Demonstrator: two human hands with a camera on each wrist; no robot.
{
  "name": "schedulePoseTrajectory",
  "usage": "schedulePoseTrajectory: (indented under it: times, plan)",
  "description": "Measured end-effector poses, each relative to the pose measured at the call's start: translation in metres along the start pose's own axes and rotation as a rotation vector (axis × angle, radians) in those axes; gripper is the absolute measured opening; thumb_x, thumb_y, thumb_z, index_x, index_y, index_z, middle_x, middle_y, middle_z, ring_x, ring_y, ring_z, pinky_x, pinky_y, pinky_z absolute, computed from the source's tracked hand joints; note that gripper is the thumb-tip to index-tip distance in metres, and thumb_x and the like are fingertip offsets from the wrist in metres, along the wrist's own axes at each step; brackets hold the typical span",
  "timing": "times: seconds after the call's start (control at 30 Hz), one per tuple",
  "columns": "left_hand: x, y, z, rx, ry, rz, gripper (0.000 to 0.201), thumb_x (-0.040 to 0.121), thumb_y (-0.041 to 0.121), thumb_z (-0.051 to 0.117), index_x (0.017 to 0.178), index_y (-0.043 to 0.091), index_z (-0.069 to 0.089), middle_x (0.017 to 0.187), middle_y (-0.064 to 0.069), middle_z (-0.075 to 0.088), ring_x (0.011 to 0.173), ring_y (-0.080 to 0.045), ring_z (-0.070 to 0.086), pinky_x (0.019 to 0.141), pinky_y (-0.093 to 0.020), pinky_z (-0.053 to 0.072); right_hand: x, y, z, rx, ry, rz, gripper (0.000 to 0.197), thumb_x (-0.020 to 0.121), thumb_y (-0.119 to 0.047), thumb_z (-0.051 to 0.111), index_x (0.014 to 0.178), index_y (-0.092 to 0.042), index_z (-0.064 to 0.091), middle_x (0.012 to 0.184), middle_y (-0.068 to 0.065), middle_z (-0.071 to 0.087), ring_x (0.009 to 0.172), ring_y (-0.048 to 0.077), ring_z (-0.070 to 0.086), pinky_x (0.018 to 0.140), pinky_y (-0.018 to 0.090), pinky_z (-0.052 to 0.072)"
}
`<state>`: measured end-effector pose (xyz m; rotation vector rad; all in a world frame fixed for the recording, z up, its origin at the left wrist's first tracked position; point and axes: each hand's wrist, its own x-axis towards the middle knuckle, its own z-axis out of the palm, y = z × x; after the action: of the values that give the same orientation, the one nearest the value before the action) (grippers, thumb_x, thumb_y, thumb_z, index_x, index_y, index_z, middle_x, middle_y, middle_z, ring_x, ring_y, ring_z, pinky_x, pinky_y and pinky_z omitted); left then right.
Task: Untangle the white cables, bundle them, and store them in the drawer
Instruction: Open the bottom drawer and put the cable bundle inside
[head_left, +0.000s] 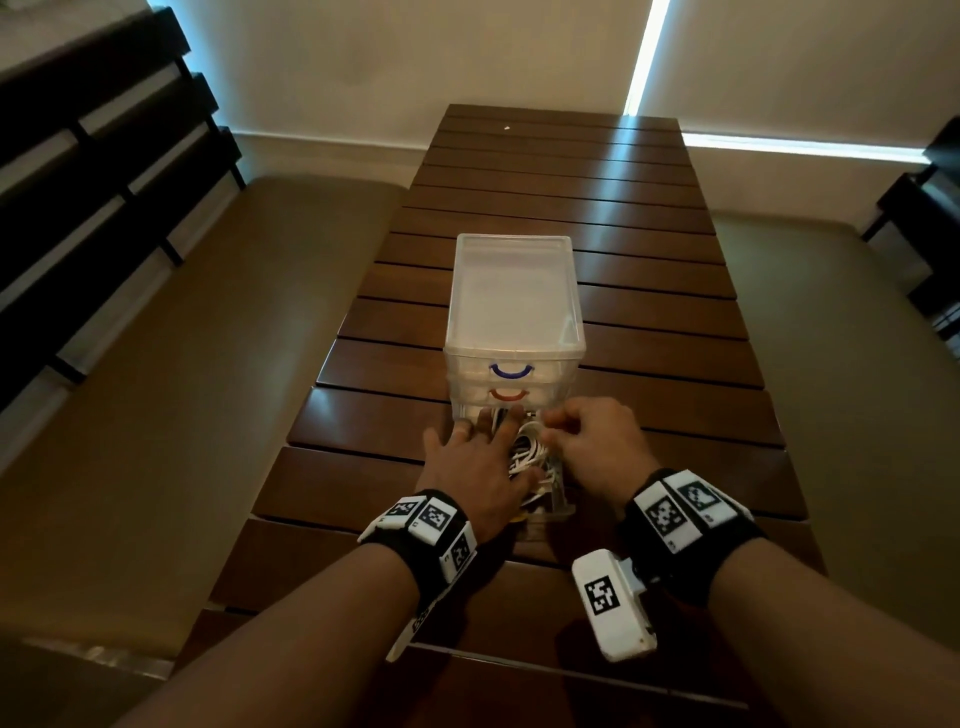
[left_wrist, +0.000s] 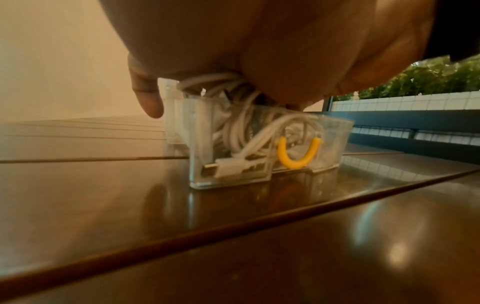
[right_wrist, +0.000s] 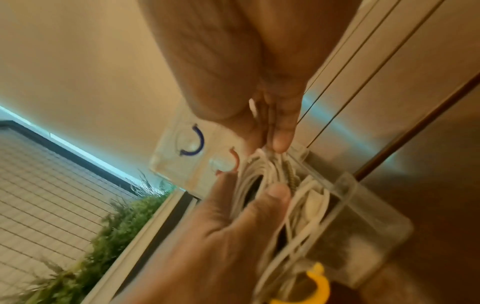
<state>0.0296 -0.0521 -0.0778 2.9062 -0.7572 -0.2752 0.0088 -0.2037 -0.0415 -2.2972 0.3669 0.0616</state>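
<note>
Your left hand (head_left: 475, 462) lies flat, fingers spread, pressing the white cables (left_wrist: 244, 131) into the yellow-handled drawer (left_wrist: 335, 131) at lower centre; your right hand (head_left: 592, 447) pinches a loop beside it. Loops stand above the rim (risky), so closing could snag them.

You wear black wristbands (head_left: 675, 540) carrying white blocks (head_left: 615, 603) printed with square black-and-white markers on both bare forearms.

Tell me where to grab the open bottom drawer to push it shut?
Take the yellow handle on the drawer front, coming from your own side, the near end of the table. The drawer sticks out toward you, and the white cables pile above its rim, so press them down first.
</note>
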Motion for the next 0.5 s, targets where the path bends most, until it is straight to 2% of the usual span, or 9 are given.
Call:
schedulePoseTrajectory:
  times: [0.07, 0.17, 0.23, 0.3, 0.4, 0.43, 0.5]
  plan:
    - [-0.001, 0.002, 0.0, 0.008, 0.002, -0.009, 0.073, 0.09, 0.066, 0.026, 0.149, 0.03, 0.0, 0.153, -0.003, 0.034, 0.138, -0.029, 0.028, 0.101, -0.054, 0.024, -0.004, -0.001, 0.002, 0.057, -0.002, -0.014, 0.005, 0.082, -0.016, 0.073, 0.087, -0.016, 0.074, 0.085, -0.002, 0.071, 0.08, 0.011, 0.066, 0.079, 0.027, 0.055]
    - [-0.001, 0.005, -0.001, 0.018, -0.02, -0.039, 0.076, 0.089, 0.068, 0.025, 0.149, 0.022, 0.012, 0.147, -0.005, 0.043, 0.138, -0.028, 0.027, 0.103, -0.056, 0.024, 0.002, 0.002, 0.007, 0.123, 0.18, 0.068, 0.013, 0.073, -0.013, 0.081, 0.079, -0.018, 0.072, 0.073, -0.009, 0.066, 0.068, 0.004, 0.062, 0.07, 0.021, 0.053]
    - [0.0, 0.005, -0.002, 0.021, -0.028, -0.053, 0.077, 0.089, 0.068, 0.024, 0.149, 0.021, 0.013, 0.144, -0.005, 0.047, 0.137, -0.028, 0.028, 0.102, -0.055, 0.024, 0.007, 0.001, 0.014, 0.197, 0.265, 0.177, 0.017, 0.068, -0.013, 0.084, 0.075, -0.016, 0.069, 0.071, -0.007, 0.066, 0.067, 0.008, 0.062, 0.064, 0.023, 0.052]
    - [0.0, 0.005, -0.002, 0.009, -0.029, -0.057, 0.076, 0.09, 0.068, 0.024, 0.149, 0.021, 0.014, 0.141, -0.005, 0.05, 0.136, -0.027, 0.029, 0.101, -0.056, 0.025, 0.011, -0.003, 0.022, 0.234, 0.301, 0.224, 0.016, 0.068, -0.011, 0.082, 0.069, -0.016, 0.067, 0.074, -0.001, 0.067, 0.07, 0.015, 0.065, 0.064, 0.026, 0.054]
    - [0.0, 0.006, -0.003, 0.003, -0.039, -0.057, 0.078, 0.09, 0.068, 0.024, 0.15, 0.019, 0.013, 0.138, -0.005, 0.052, 0.134, -0.026, 0.031, 0.1, -0.055, 0.025, 0.018, -0.004, 0.027, 0.243, 0.286, 0.277, 0.015, 0.07, -0.015, 0.081, 0.067, -0.015, 0.067, 0.073, 0.004, 0.068, 0.067, 0.019, 0.066, 0.062, 0.029, 0.056]
    - [0.0, 0.005, -0.004, 0.007, -0.043, -0.056, 0.079, 0.09, 0.068, 0.024, 0.15, 0.019, 0.013, 0.139, -0.005, 0.051, 0.134, -0.026, 0.03, 0.1, -0.055, 0.025, 0.02, -0.002, 0.025, 0.199, 0.239, 0.314, 0.017, 0.072, -0.021, 0.081, 0.069, -0.013, 0.067, 0.071, 0.004, 0.067, 0.064, 0.018, 0.064, 0.056, 0.024, 0.054]
    - [0.0, 0.005, -0.006, 0.012, -0.045, -0.053, 0.079, 0.09, 0.068, 0.025, 0.15, 0.018, 0.014, 0.142, -0.006, 0.047, 0.136, -0.027, 0.029, 0.101, -0.055, 0.024, 0.022, 0.0, 0.018, 0.037, 0.119, 0.347, 0.036, 0.074, -0.039, 0.079, 0.066, -0.008, 0.06, 0.064, 0.001, 0.06, 0.056, 0.014, 0.056, 0.04, 0.013, 0.04]
